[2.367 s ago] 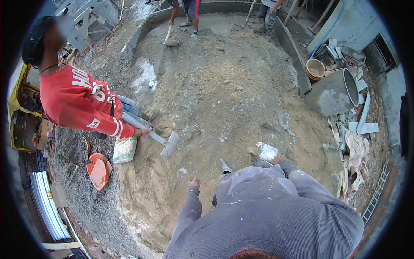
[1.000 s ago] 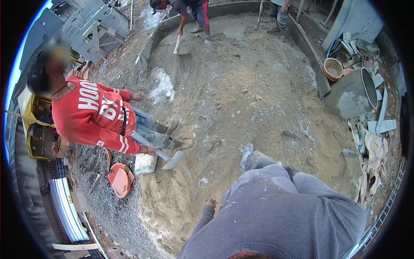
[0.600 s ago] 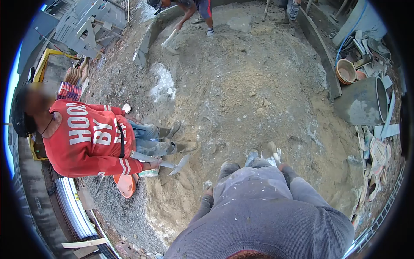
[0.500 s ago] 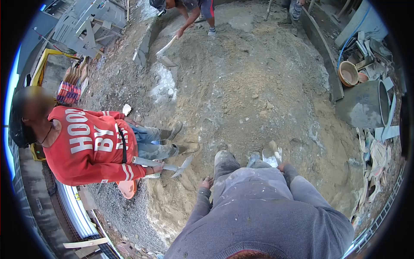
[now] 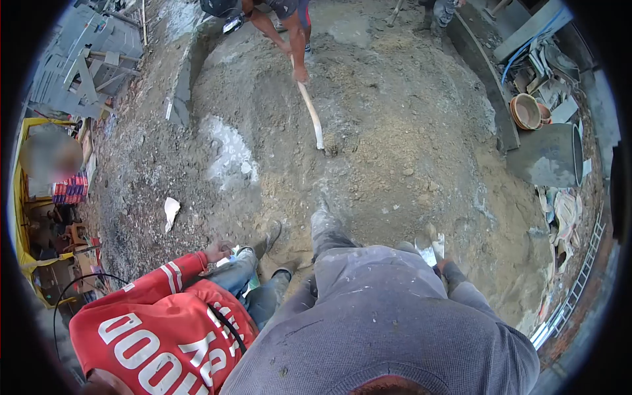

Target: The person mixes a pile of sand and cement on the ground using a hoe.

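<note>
My right hand [image 5: 443, 264] hangs low beside my right thigh, mostly hidden by my sleeve. Right by it is a pale, shiny flat object with a tan end [image 5: 431, 249]; whether my fingers grip it I cannot tell. My left sleeve [image 5: 301, 296] reaches down along my left side, and the hand at its end is hidden. My left boot [image 5: 322, 220] stands on the sandy, damp soil [image 5: 395, 171]. Ahead, a co-worker's hands [image 5: 300, 72] grip the long wooden handle [image 5: 309, 112] of a hoe, whose head is down at the soil.
Close at my left, a co-worker in a red sweatshirt [image 5: 158, 329] bends over. Edging boards [image 5: 484, 82] border the soil on the right, beside stacked tubs [image 5: 526, 110], a large drum [image 5: 546, 155] and a ladder [image 5: 579, 280]. A white scrap [image 5: 172, 212] lies on gravel.
The co-worker ahead has brought the hoe down and nearer the middle. The red-clad co-worker has moved closer and bent over. My left hand has gone out of sight.
</note>
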A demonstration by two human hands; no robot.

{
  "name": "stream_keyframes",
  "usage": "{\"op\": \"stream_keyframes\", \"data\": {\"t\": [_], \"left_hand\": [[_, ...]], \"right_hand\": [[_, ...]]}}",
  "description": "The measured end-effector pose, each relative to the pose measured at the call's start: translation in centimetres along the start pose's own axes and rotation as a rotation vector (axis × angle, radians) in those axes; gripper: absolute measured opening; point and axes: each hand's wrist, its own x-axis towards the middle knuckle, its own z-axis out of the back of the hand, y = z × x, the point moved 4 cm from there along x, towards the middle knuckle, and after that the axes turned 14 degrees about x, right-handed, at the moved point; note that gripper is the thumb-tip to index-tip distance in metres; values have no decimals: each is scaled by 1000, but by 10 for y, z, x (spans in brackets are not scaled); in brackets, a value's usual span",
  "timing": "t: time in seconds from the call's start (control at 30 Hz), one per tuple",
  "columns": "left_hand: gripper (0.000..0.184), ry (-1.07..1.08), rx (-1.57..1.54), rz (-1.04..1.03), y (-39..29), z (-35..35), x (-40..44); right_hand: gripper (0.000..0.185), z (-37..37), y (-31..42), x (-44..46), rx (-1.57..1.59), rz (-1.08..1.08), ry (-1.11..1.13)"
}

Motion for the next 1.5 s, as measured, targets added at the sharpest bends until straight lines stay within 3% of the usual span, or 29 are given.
{"op": "stream_keyframes", "data": {"t": [0.03, 0.1, 0.13, 0.17, 0.2, 0.27, 0.33, 0.4, 0.47, 0.5, 0.6, 0.63, 0.67, 0.7, 0.73, 0.8, 0.9, 1.03, 1.23, 1.33, 1.37, 1.43, 1.5], "left_hand": [[29, -46, 53, -45, -7, 49, 30], [29, -109, 92, -185, -39, 138, 86], [29, -89, -35, -290, -63, 180, 116], [29, 11, -311, -323, -86, 221, 140], [21, 183, -716, -183, -118, 235, 141], [24, 85, -950, -219, -139, 317, 215], [22, -1, -1052, -336, -164, 408, 232], [22, -35, -1097, -389, -175, 449, 247], [22, 74, -1383, -495, -181, 477, 251], [23, -38, -1249, -393, -189, 476, 237], [26, 99, -1100, -354, -180, 412, 249], [24, 49, -990, -284, -176, 387, 219], [32, 222, -965, -246, -159, 333, 250], [33, 531, -1011, -134, -143, 292, 248], [39, 380, -785, -46, -139, 271, 208], [43, 462, -727, 95, -121, 219, 179], [42, 547, -618, 80, -125, 199, 155], [41, 544, -592, 55, -168, 231, 158], [40, 425, -720, 169, -297, 353, 200], [46, 389, -647, -12, -388, 426, 239], [42, 387, -653, 8, -433, 451, 243], [31, 160, -509, -179, -523, 503, 259], [23, 84, -502, -341, -607, 529, 280]], "right_hand": [[71, -3, 19, -17, 12, -24, 10], [71, 10, 65, -41, 519, -223, -13], [70, 17, 86, -56, 630, -266, -45], [70, 26, 107, -68, 637, -264, -61], [70, 36, 126, -77, 639, -257, -68], [70, 55, 157, -91, 638, -245, -84], [69, 72, 180, -99, 630, -236, -98], [69, 83, 196, -102, 622, -230, -101], [69, 88, 210, -105, 618, -227, -96], [69, 88, 216, -107, 620, -225, -91], [68, 87, 232, -106, 618, -223, -75], [68, 85, 237, -105, 622, -222, -64], [68, 85, 242, -102, 620, -222, -58], [68, 88, 248, -99, 620, -221, -57], [68, 89, 255, -93, 622, -212, -51], [67, 95, 270, -82, 628, -198, -39], [67, 120, 293, -58, 633, -169, -28], [66, 184, 323, 14, 595, -95, -22], [66, 315, 373, 121, 471, 24, 102], [65, 367, 383, 140, 407, 76, 190], [65, 383, 383, 147, 387, 98, 212], [65, 413, 381, 155, 352, 143, 250], [65, 444, 380, 171, 331, 186, 231]]}}
